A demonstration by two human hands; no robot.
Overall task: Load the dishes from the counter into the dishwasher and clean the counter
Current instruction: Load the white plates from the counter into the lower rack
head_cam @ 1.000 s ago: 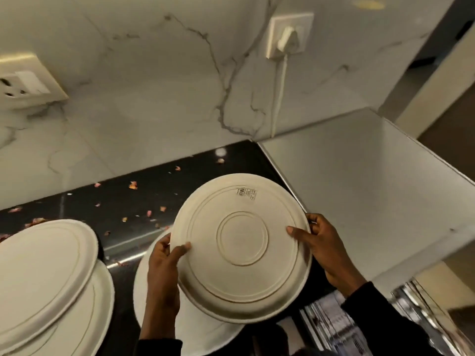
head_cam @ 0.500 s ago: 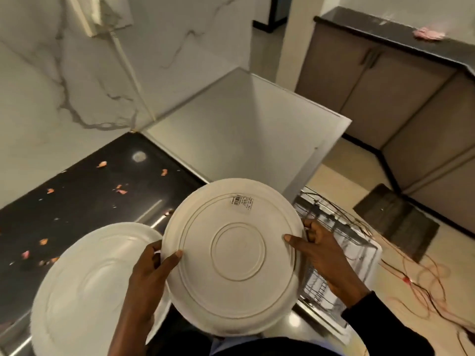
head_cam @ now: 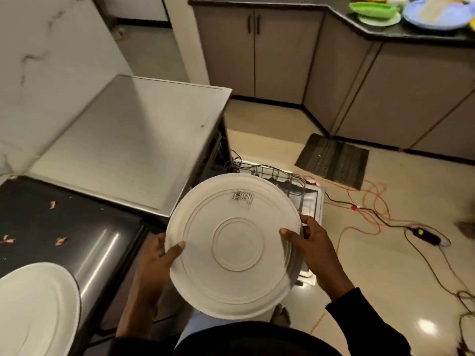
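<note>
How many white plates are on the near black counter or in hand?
2. The held plate, underside up, is gripped by left hand and right hand; the second plate lies on the black counter, bottom left. More may be off-frame.

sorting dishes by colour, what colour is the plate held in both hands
Off-white plate, ringed underside facing up; head view shows it best.

**What the plate is hiding**

The plate [head_cam: 232, 245] is covering most of the dishwasher rack [head_cam: 267, 173] beyond it. The left hand [head_cam: 154, 263] and right hand [head_cam: 314, 255] are hiding most fingers behind its rim. Its label [head_cam: 243, 196] is showing print too small to read. Left of it, the picture's edge is cutting off a second plate [head_cam: 36, 309].
</note>
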